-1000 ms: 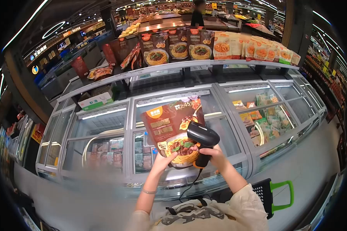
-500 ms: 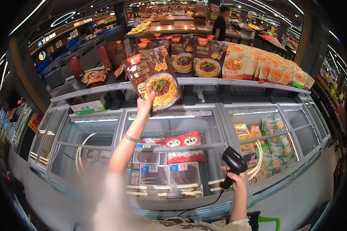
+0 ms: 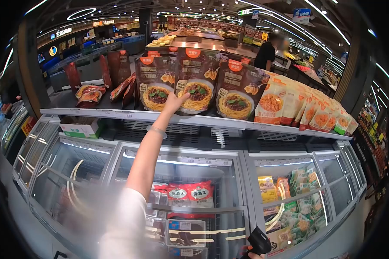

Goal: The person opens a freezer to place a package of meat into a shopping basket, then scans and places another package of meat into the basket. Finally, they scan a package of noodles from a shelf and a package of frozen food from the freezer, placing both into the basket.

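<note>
My left hand (image 3: 176, 103) reaches up to the shelf and grips the left edge of a brown pasta pouch (image 3: 197, 75), its thumb lying over the front. The fingers behind the pouch are hidden. The pouch stands upright among matching ones, between a left pouch (image 3: 154, 77) and a right pouch (image 3: 240, 93), each printed with noodles and meat sauce. At the bottom edge, my right hand (image 3: 254, 255), mostly cut off, is closed around a black barcode scanner (image 3: 259, 241).
Below the shelf edge (image 3: 194, 119) are glass-topped freezers with red-and-white bags (image 3: 189, 193) and green bags (image 3: 304, 207). A row of orange-and-cream pouches (image 3: 270, 101) stands right. Flat red packs (image 3: 90, 94) lie left. A person in black (image 3: 266, 55) stands beyond.
The pasta pouch, earlier held tilted in front of the shelf, now stands upright in the row with my left hand at it. My right hand and scanner sit lower in view.
</note>
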{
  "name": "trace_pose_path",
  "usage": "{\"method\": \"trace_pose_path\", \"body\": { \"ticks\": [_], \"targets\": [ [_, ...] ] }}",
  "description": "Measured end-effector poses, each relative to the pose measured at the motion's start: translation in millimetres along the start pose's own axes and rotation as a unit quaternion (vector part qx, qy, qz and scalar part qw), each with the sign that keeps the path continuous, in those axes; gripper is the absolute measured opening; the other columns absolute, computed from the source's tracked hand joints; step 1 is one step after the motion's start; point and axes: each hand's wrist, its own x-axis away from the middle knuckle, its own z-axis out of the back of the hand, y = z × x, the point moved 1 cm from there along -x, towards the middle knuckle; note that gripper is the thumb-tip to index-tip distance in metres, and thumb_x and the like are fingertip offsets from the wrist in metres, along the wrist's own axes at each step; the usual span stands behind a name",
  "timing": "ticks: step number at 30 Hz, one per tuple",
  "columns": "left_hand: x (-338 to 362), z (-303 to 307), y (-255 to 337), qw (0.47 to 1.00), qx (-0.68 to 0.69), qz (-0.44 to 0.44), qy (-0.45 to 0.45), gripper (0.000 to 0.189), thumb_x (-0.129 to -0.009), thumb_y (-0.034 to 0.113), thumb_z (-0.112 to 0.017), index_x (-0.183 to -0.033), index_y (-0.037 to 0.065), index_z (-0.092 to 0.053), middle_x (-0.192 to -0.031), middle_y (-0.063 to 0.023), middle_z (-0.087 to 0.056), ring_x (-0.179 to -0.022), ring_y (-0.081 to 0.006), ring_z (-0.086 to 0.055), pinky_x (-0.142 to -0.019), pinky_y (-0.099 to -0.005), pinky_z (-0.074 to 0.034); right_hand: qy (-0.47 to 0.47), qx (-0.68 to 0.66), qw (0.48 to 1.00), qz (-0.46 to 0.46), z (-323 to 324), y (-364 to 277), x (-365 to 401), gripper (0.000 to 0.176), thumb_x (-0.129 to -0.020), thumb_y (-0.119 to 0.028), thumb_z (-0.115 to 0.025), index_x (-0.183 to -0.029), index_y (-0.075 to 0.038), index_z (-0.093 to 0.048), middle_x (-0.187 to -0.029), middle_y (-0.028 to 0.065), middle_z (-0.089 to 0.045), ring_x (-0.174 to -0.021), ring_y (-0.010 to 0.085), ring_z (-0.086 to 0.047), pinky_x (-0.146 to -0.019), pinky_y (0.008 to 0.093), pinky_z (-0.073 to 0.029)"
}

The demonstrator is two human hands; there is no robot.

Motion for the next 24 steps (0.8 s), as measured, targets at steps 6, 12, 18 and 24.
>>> {"method": "trace_pose_path", "body": {
  "ticks": [6,12,18,24],
  "targets": [
    [-12,-5,-11,1.0,0.002,-0.008,-0.025,0.03,-0.072,0.02,-0.064,-0.091,-0.003,-0.057,-0.081,-0.01,-0.061,-0.073,-0.0159,-0.056,-0.066,-0.0288,-0.043,-0.017,-0.001,1.0,-0.01,8,7,-14,0.028,-0.07,-0.002,-0.052,-0.098,-0.001,-0.051,-0.086,0.0077,-0.054,-0.078,0.0167,-0.052,-0.069,0.028,-0.043],
    [-3,-26,-11,0.98,-0.159,-0.085,0.085,0.041,-0.07,0.021,-0.064,-0.102,-0.001,-0.049,-0.09,-0.0129,-0.057,-0.073,-0.0241,-0.056,-0.064,-0.0305,-0.043,-0.038,0.002,0.999,-0.021,13,12,-18,0.026,-0.07,-0.002,-0.053,-0.096,-0.001,-0.051,-0.085,0.0071,-0.053,-0.078,0.0163,-0.052,-0.068,0.0279,-0.043],
    [26,-20,11,0.823,-0.485,-0.217,0.202,0.068,-0.067,0.025,-0.064,-0.125,0.016,-0.03,-0.128,-0.0142,-0.029,-0.109,-0.0263,-0.038,-0.084,-0.0419,-0.033,-0.063,0.001,0.998,-0.023,17,20,-14,0.025,-0.07,-0.002,-0.054,-0.094,-0.002,-0.051,-0.083,0.0064,-0.053,-0.077,0.0158,-0.052,-0.068,0.0278,-0.043],
    [23,-5,-19,0.793,-0.553,-0.227,0.114,0.068,-0.069,0.021,-0.062,-0.128,0.021,-0.029,-0.136,-0.0161,-0.013,-0.125,-0.0273,-0.018,-0.092,-0.053,-0.02,-0.047,-0.018,0.998,-0.049,12,19,-12,0.023,-0.07,-0.003,-0.055,-0.093,-0.003,-0.051,-0.081,0.0058,-0.053,-0.076,0.0152,-0.052,-0.067,0.0274,-0.043]
  ]
}}
